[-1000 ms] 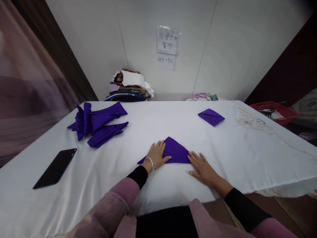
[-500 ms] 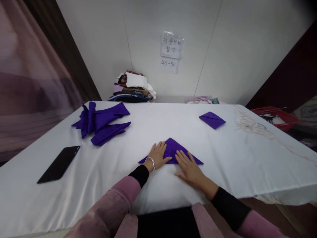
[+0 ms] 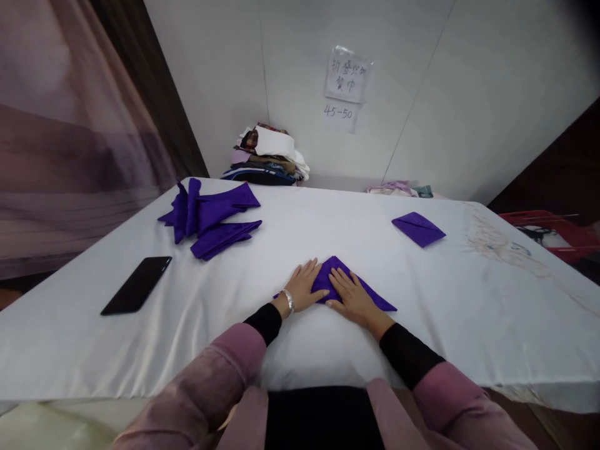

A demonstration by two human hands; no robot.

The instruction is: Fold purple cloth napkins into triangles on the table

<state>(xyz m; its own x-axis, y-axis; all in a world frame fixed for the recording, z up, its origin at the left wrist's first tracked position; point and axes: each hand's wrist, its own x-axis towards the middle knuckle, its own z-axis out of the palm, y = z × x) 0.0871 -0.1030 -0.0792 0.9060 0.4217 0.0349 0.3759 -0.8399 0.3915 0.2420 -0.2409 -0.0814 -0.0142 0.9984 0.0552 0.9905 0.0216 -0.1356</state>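
A purple cloth napkin, folded into a triangle with its point away from me, lies flat on the white tablecloth. My left hand rests palm down over its left part, fingers stretched out, with a silvery bracelet at the wrist. Flat on the middle and right of the napkin lies my right hand, its fingers also extended. The two thumbs come close to each other at the napkin's near edge. Both hands cover parts of the cloth, and neither grips it.
Several purple folded cloths lie heaped at the far left. Nearer on that side is a black phone or tablet. One folded purple napkin sits far right. Beyond the table are stacked clothes and a red basket.
My right hand has slid forward and inward over the napkin, closer to my left hand. The left hand stays flat on the cloth. The whole view has shifted and tilted slightly.
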